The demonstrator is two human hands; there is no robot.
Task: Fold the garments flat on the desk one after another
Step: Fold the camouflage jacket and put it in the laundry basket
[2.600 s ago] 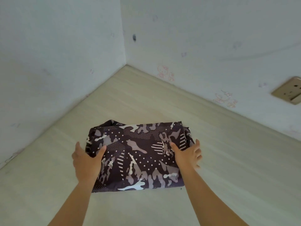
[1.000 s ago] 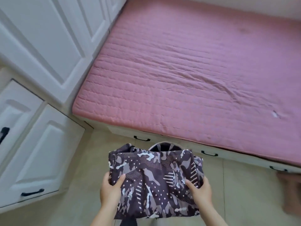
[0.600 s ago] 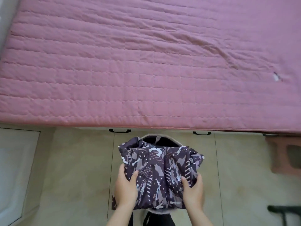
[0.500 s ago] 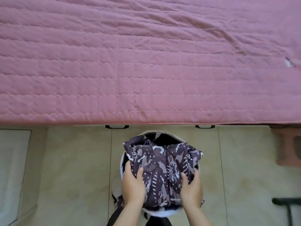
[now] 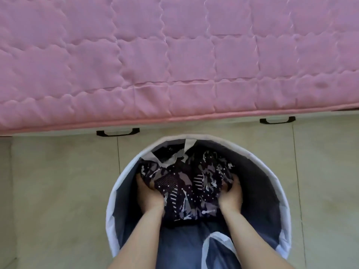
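Both hands are holding the folded garment down inside the round basket

The left hand and the right hand are each gripping a side edge of the dark patterned garment, fingers curled under it, thumbs on top, deep within the basket that is standing on the floor just beside the pink mattress. The cloth is looking thin, light and limp, sagging and bunching between the hands, so the fold is likely going to slump if one side is let go; supporting it from beneath at both edges seems the safest hold
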